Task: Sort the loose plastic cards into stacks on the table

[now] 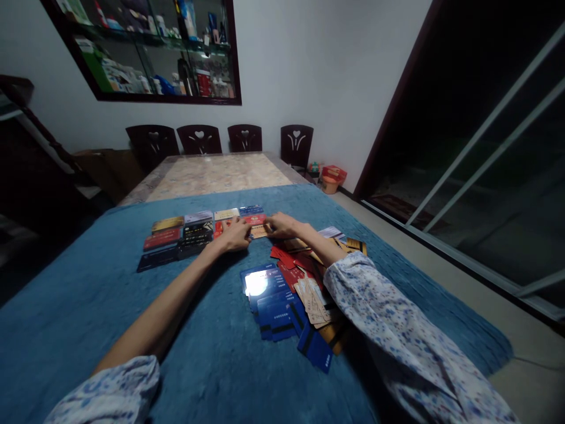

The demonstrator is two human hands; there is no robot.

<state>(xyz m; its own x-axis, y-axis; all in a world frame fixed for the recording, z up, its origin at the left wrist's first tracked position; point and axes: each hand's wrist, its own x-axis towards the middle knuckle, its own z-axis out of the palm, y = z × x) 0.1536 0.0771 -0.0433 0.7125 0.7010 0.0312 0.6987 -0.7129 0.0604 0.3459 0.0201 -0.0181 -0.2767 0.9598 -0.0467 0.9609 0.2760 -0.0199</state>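
Note:
Rows of plastic cards lie on a blue cloth. My left hand [236, 234], fingers bent, rests over the right part of the rows, its fingertips at the left edge of a tan card [259, 231]. My right hand [283, 226] pinches the right edge of that card. Just above it lies a red card [253, 219]. Under my right forearm is a loose heap of blue cards [273, 300], red cards [293, 274] and beige cards [313, 300]. Black cards [197, 234] and a gold card [168, 224] are further left. My left hand partly hides the cards beneath it.
The blue cloth [132, 330] covers the near part of a long table with a marbled top [212, 169]. Dark chairs [199, 139] stand at its far end. A glass-shelved cabinet [168, 97] is set in the wall, and a sliding door [463, 176] is on the right.

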